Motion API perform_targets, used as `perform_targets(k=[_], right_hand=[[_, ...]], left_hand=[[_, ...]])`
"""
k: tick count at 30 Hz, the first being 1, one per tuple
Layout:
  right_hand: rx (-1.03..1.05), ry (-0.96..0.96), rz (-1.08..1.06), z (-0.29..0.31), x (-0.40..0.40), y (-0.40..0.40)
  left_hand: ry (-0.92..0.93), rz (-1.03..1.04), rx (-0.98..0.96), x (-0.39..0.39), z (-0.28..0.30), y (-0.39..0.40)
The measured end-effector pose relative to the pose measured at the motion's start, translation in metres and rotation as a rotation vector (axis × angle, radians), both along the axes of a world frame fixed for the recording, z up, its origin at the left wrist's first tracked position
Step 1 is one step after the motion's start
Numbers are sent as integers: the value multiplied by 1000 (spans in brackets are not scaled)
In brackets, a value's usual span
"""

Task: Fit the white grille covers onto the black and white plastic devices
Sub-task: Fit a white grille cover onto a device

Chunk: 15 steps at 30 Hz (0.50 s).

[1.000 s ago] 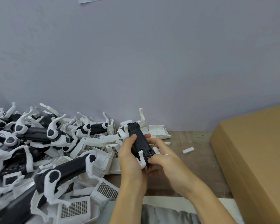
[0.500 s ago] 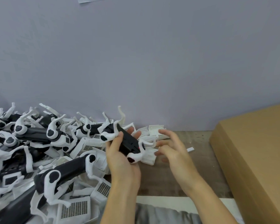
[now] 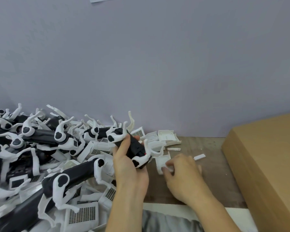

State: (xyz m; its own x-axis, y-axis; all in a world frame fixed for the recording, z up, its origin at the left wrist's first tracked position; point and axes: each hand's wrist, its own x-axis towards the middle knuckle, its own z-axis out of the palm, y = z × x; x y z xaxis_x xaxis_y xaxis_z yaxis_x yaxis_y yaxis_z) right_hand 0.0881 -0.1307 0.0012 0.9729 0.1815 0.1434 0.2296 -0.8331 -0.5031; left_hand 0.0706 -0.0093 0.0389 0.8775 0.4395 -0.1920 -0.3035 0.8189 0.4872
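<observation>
My left hand (image 3: 126, 162) grips a black and white plastic device (image 3: 132, 148) above the table, tilted with one white end up left and the other down right. My right hand (image 3: 181, 169) is lower, on the wooden table (image 3: 208, 148), its fingertips pinching a white grille cover (image 3: 161, 162) that lies there. A big heap of black and white devices (image 3: 40, 156) and loose white grille covers (image 3: 81, 213) fills the left side.
A large brown cardboard box (image 3: 266, 164) stands at the right edge of the table. More white covers (image 3: 167, 137) and small white strips (image 3: 199, 156) lie near the grey wall. A white board and grey cloth lie at the near edge.
My right hand let go of the device, dropped to the table and took hold of a white cover. My left hand turned the device and carried it slightly left.
</observation>
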Motion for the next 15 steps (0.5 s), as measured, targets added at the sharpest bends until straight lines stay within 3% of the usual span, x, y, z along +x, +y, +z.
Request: perform_targets(k=[3,7,10,15], right_hand=[[219,-71,-164,9,3,-6],[356,-82,-291,15,4,-18],[441,-129,-326,19,4,-26],[507,-167,-340,21,7,-33]], left_hand=[[21,-78,135,2,2,-5],[138,-161,282,1,1,-9],[265,-187,468,2,-2,-8],[292,-201,580,4,-4,-13]])
